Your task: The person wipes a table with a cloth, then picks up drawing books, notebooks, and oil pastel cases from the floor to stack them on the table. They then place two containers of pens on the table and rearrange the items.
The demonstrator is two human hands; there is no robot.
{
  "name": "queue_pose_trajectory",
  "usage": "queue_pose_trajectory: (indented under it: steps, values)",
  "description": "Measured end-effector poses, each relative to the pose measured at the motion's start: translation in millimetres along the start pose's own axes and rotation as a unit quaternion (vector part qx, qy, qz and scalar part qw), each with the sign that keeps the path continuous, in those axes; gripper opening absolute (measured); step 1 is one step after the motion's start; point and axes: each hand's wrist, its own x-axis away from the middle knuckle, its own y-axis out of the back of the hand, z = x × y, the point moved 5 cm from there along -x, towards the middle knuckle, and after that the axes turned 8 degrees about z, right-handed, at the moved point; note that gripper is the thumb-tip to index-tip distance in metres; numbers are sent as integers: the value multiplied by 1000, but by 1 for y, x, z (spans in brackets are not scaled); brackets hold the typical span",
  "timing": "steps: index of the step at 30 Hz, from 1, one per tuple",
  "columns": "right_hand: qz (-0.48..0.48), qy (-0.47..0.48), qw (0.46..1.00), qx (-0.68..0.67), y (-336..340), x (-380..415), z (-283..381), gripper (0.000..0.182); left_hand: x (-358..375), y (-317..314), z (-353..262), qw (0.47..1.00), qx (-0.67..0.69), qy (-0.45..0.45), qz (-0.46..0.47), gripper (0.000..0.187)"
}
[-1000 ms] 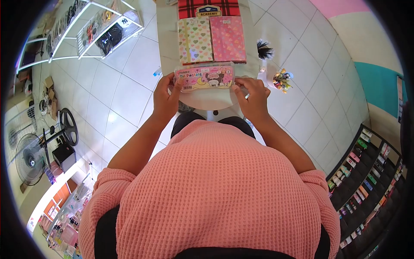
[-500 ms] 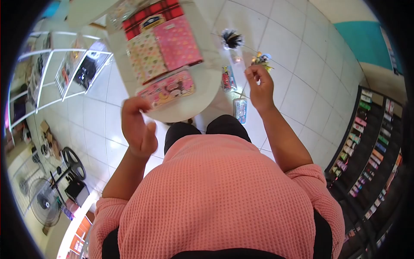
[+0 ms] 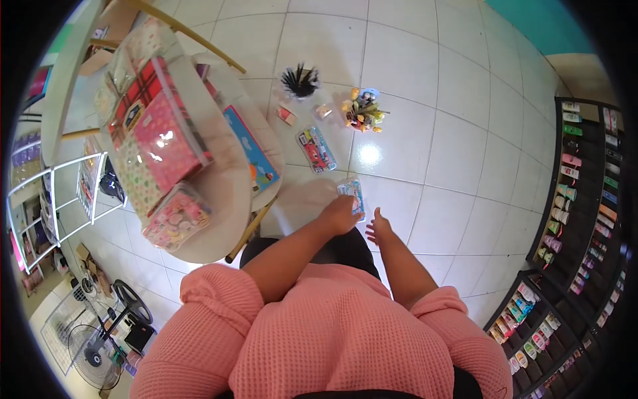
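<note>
The left hand [image 3: 340, 214] closes on a blue packet [image 3: 352, 193] on open floor tiles [image 3: 425, 153] past the bench [image 3: 226, 219] edge, right hand [image 3: 379, 229] spread beside; print unreadable.

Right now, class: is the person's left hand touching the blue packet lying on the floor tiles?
Touching. The head view shows the left hand overlapping the blue packet's lower edge with no gap; the right hand sits just beside it.

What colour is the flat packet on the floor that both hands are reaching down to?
Mostly light blue packet with a picture print, seen in the head view under the left hand.
</note>
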Motion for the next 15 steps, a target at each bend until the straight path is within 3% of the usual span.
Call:
queue_pose_trajectory:
  steps: [3,8,9,12,15]
  values:
    - [44,7,999,-11,1,-21,-26,97,-28,5,16,987,-105,94,71,48]
    - [89,8,996,7,-8,-24,-16,102,-47,10,40,968,-226,84,66,69]
    - [90,6,996,-7,-9,-27,-13,103,-52,7,47,958,-243,114,105,77]
    - [84,5,994,-65,-14,-29,-9,102,-75,-27,95,973,-144,124,130,85]
    - [53,104,990,-85,-4,-30,6,95,-67,-19,83,982,-23,166,87,90]
